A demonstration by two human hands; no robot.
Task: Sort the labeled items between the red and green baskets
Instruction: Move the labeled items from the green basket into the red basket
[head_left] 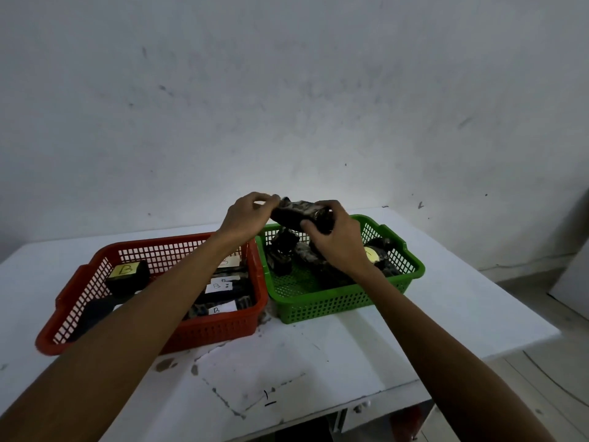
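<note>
**Left hand** [245,215]: fingers [264,199] curled in narrow, pinching the left end of the dark item [296,212]. It is above the far left corner of the green basket [414,266].

**Right hand** [334,240]: fingers wrapped over the item's right end, thumb [307,224] pressed to its near side. It is over the far half of the green basket.

**Dark item**: black, mottled, oblong; no label can be made out on it. It is held clear above the green basket's far left part between both hands. Its long axis runs crosswise, left end slightly higher and pointing away from the green basket's centre.

**Green basket**: perforated plastic, holding several dark pieces [283,250]. One at its right side carries a yellow label [371,253] whose letter is unreadable.

**Red basket** [210,330]: same pattern, just left of the green basket, their walls nearly touching. It holds a black block with a yellow "B" label [126,270] and dark pieces with white "B" labels [220,286].

**Surface** [446,314]: white, smudged; a drawn square outline [251,381] with a marked "1" lies nearer the person than the green basket.

**Room**: scuffed white wall [287,90] beyond the green basket; pale floor [541,371] to its right.
</note>
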